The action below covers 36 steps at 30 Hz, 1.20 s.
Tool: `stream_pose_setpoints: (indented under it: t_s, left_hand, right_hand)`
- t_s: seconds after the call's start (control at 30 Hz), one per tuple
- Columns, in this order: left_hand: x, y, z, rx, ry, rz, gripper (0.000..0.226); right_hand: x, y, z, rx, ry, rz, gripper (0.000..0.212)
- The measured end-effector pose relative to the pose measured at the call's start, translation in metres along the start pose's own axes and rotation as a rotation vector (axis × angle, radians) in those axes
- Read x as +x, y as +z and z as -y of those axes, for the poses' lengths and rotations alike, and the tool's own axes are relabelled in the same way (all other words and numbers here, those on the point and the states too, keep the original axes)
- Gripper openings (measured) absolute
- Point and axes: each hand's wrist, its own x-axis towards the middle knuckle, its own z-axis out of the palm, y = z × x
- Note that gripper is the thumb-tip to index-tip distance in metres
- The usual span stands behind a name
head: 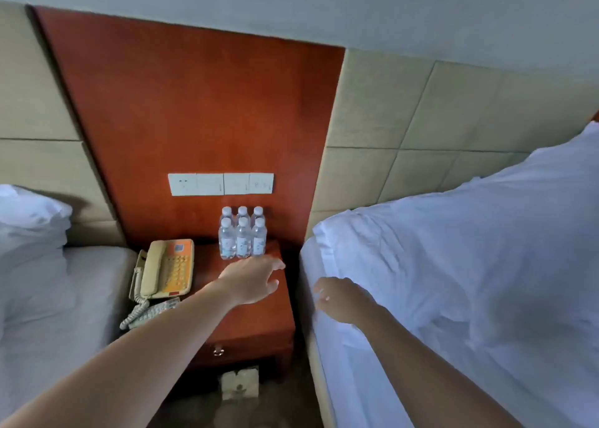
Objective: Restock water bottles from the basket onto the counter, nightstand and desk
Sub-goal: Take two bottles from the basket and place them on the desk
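Several clear water bottles (pixel 243 236) with white caps stand in two rows at the back of the reddish wooden nightstand (pixel 259 317), against the wall panel. My left hand (pixel 252 280) hovers just in front of the bottles with fingers spread and relaxed, holding nothing. My right hand (pixel 343 299) rests at the edge of the right bed, fingers loosely curled, empty. No basket is in view.
A beige telephone (pixel 167 270) with a coiled cord sits on the nightstand's left side. White-sheeted beds flank it, the left bed (pixel 64 298) and the right bed (pixel 453 282). Wall switches (pixel 220 184) are above the bottles. A paper item (pixel 240 384) lies on the floor below.
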Motion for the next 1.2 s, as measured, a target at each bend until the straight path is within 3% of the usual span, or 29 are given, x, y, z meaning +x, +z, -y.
stream_pose_setpoints:
  t_s: [0.17,0.4,0.8,1.2]
  left_hand:
    - [0.005,-0.079,-0.089,0.086,0.166,-0.014,0.046]
    - [-0.030,-0.090,-0.225,0.209,0.609,0.026,0.050]
    - [-0.202,-0.037,-0.419,0.250,1.207,0.237,0.062]
    - [-0.497,0.034,-0.581,0.279,1.749,0.361,0.060]
  right_hand:
    - [-0.105,-0.081,-0.044,0.081,0.267,-0.106,0.036]
    - [-0.278,-0.093,-0.074,0.173,0.606,-0.210,0.044]
    - [-0.611,-0.009,-0.030,0.316,1.202,-0.426,0.045]
    - [-0.913,0.114,0.101,0.415,1.768,-0.523,0.048]
